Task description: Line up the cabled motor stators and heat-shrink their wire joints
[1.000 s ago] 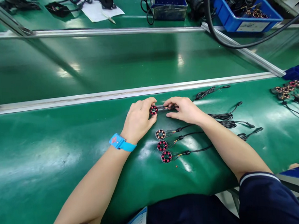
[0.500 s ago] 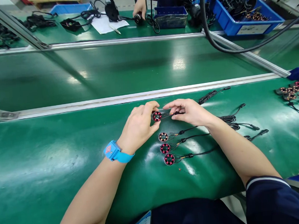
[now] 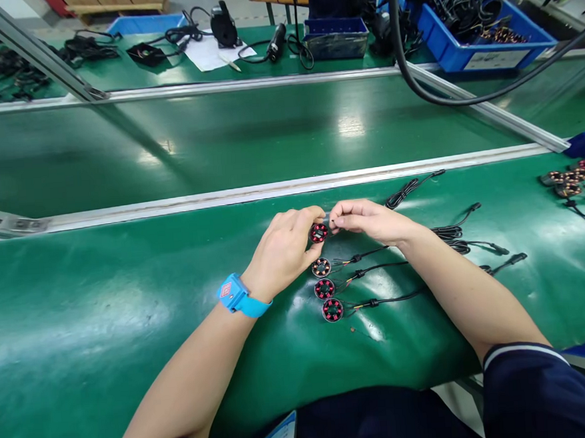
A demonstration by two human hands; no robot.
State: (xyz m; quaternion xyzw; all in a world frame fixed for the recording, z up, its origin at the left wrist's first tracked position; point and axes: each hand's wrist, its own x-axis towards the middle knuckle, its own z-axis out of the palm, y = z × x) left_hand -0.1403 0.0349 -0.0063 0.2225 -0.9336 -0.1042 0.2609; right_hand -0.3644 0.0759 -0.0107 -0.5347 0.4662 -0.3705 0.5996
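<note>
My left hand (image 3: 287, 249) grips a small ring-shaped motor stator (image 3: 318, 232) with red windings by its rim, between thumb and fingers. Close on its right, my right hand (image 3: 365, 220) is pinched at the stator's edge, where its thin wires come out; the fingers hide most of them. Below lie three more stators in a column: one with copper-coloured windings (image 3: 320, 267), then two with red windings, the middle one (image 3: 324, 288) and the lowest one (image 3: 332, 309). Black cables (image 3: 388, 300) run from them to the right, partly under my right forearm.
A coiled black cable (image 3: 403, 192) lies beyond my right hand. More copper-wound stators (image 3: 577, 176) are piled at the right edge. A metal frame rail (image 3: 221, 196) crosses behind. Across it stand blue bins (image 3: 491, 55), and a thick black cable (image 3: 444, 98) hangs at upper right.
My left hand and its stator have moved right and slightly down. My right fingers have come in to the stator and closed. Across the bench, another person's hand has left a black cylindrical part.
</note>
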